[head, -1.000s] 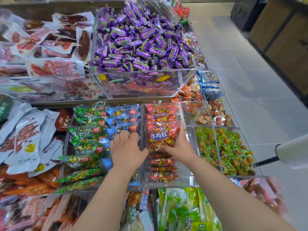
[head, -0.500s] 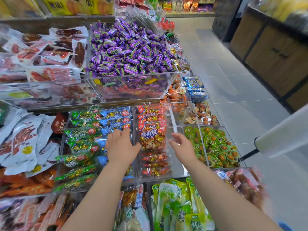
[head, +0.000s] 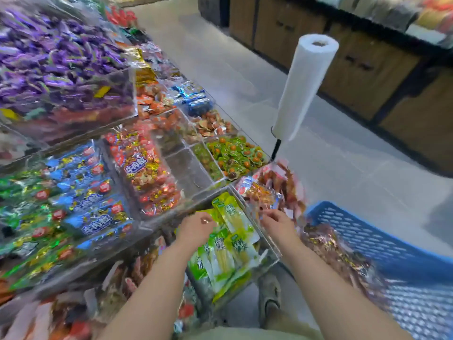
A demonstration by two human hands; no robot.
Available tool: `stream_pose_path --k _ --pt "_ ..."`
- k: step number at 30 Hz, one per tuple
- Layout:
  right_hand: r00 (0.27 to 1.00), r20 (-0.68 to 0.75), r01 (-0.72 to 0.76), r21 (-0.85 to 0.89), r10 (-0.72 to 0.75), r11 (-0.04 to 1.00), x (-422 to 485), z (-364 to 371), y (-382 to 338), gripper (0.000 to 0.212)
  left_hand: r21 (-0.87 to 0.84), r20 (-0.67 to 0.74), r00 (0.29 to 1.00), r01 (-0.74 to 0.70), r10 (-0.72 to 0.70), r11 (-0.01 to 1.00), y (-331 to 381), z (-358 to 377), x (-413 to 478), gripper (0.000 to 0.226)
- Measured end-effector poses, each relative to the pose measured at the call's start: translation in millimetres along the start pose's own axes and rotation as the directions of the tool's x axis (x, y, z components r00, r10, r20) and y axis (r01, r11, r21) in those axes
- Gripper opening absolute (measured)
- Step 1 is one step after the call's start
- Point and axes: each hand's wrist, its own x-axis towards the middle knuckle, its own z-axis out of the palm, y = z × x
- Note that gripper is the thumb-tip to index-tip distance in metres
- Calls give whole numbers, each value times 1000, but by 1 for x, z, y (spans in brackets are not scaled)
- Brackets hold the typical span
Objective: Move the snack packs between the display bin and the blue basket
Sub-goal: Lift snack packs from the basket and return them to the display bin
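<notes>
Head view, tilted and blurred by motion: both bare forearms reach forward from the bottom edge, roughly parallel and a little apart. The left hand (head: 197, 228) hovers palm down over a bin of green packs (head: 230, 241), wrist straight, knuckles up, fingers bent downward and away from the camera. Whether it holds anything cannot be told, as the fingertips are hidden behind the back of the hand. The right hand (head: 278, 225) is also palm down, just beside the near left corner of the blue basket (head: 355, 231). Its fingers point toward a heap of reddish packs (head: 269, 190) at the corner of the shelf. The fingertips smear into the wrappers, so I cannot tell whether they pinch one or only touch.

Red-and-gold snack packs (head: 144, 168) lie stacked in the clear display bin (head: 169, 211), up and to the left of both hands and apart from them. More packs of that colouring form a blurred pile (head: 335, 256) inside the basket, along its near left side, right of the right forearm. A white roll of plastic bags (head: 306, 82) stands on a black post beyond the shelf corner.
</notes>
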Motion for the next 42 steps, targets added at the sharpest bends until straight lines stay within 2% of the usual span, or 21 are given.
stream_pose_path --k 4,7,10,11,13,16,19,21,26,32,39,42 --pt "965 44 -253 -116 259 960 -34 -64 87 20 96 287 952 85 -109 992 -4 68 -22 19" --pt "872 37 -472 -194 487 860 -73 -108 149 29 151 367 902 184 -228 971 -7 113 -40 29" --pt "777 49 -607 -206 628 767 -110 -149 192 25 145 425 821 354 -381 924 -8 153 -54 21" --pt "750 39 -645 -183 661 742 -121 -164 202 23 167 435 803 371 -406 913 -8 166 -58 19" --pt "730 8 -676 -133 683 724 -137 -195 220 22 290 432 806 300 -404 909 -9 194 -60 23" --pt "706 -42 -707 32 707 707 -142 -232 231 20 467 423 822 162 -381 869 -1 224 -57 25" --pt "711 -64 -693 110 701 713 -140 -254 231 18 533 449 834 37 -320 845 25 248 -54 38" --pt "702 -77 -684 205 708 701 -137 -261 230 16 542 504 826 -74 -253 837 49 261 -51 36" --pt "672 -69 -658 400 737 638 -119 -276 227 24 488 514 815 -21 -268 872 91 289 -25 29" --pt "594 -51 -677 506 803 534 -85 -289 223 12 552 567 762 -70 -313 831 148 305 13 18" --pt "561 -77 -655 568 824 498 -25 -303 195 21 607 688 690 -380 -223 698 234 321 79 31" --pt "559 -79 -660 560 825 501 -2 -311 182 24 610 698 687 -423 -202 670 257 328 109 33"
